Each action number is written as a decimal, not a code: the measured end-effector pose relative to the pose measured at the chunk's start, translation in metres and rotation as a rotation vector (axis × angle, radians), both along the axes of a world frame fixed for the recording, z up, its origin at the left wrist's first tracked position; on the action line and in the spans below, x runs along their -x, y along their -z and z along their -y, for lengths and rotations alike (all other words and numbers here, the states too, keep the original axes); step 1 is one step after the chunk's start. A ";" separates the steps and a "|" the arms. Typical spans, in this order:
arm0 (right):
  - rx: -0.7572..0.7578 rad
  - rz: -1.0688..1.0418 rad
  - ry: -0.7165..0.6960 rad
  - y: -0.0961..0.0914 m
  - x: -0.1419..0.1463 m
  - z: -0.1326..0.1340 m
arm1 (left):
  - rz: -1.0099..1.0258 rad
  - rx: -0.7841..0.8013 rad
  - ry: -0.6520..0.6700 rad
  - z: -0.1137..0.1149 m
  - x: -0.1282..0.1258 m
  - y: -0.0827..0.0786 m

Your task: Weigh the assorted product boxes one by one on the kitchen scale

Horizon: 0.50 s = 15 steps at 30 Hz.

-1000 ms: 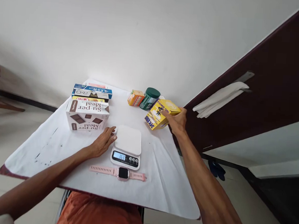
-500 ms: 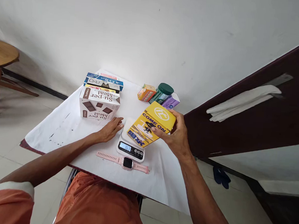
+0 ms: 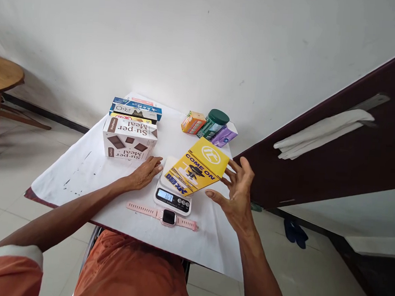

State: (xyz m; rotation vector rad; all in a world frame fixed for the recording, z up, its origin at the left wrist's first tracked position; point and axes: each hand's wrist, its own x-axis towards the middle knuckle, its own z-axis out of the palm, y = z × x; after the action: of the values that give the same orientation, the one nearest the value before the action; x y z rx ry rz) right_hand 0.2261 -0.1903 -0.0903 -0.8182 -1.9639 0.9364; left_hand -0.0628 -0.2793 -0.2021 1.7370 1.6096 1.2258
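A yellow box [image 3: 199, 168] printed "COME ON" stands on the white digital kitchen scale [image 3: 172, 201], whose display reads about 363. My right hand [image 3: 236, 198] is beside the box's right side, fingers spread and thumb away from it; whether the fingertips still brush its far edge I cannot tell. Flat on the table lies my left hand [image 3: 146, 173], fingers stretched toward the scale's left edge, holding nothing. In front of the scale a pink-strapped smartwatch [image 3: 168, 217] is laid out straight.
At the left stands a white "Su-per Meal" box [image 3: 130, 139], with a blue box [image 3: 139, 107] and others behind. Toward the back right are an orange box [image 3: 193, 123], a green jar [image 3: 214, 123] and a purple box [image 3: 225, 134]. White cloth covers the table [image 3: 84, 167].
My right hand has let go of the yellow box, opening and drawing away to the right. The box stays on the scale. My left hand has hardly moved.
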 end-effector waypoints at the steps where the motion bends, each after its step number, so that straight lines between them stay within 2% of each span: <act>1: 0.008 -0.001 0.024 0.004 -0.002 0.002 | -0.002 0.002 -0.002 0.000 0.000 0.000; 5: 0.076 0.052 0.091 0.017 0.008 0.009 | -0.019 -0.004 -0.022 0.000 -0.001 -0.002; 9: 0.187 0.135 0.117 0.020 0.027 0.011 | -0.033 -0.003 -0.035 0.002 -0.002 -0.004; 12: 0.213 0.116 0.114 0.014 0.034 0.001 | -0.025 -0.002 -0.031 0.002 -0.003 -0.004; 15: 0.169 0.070 0.093 0.000 0.045 -0.027 | -0.002 -0.013 -0.020 0.003 -0.003 -0.004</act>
State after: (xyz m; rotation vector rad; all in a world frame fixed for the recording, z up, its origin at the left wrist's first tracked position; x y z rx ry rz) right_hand 0.1812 -0.1637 -0.0901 -1.0417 -1.9068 1.0414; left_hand -0.0599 -0.2818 -0.1979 1.7347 1.6275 1.2474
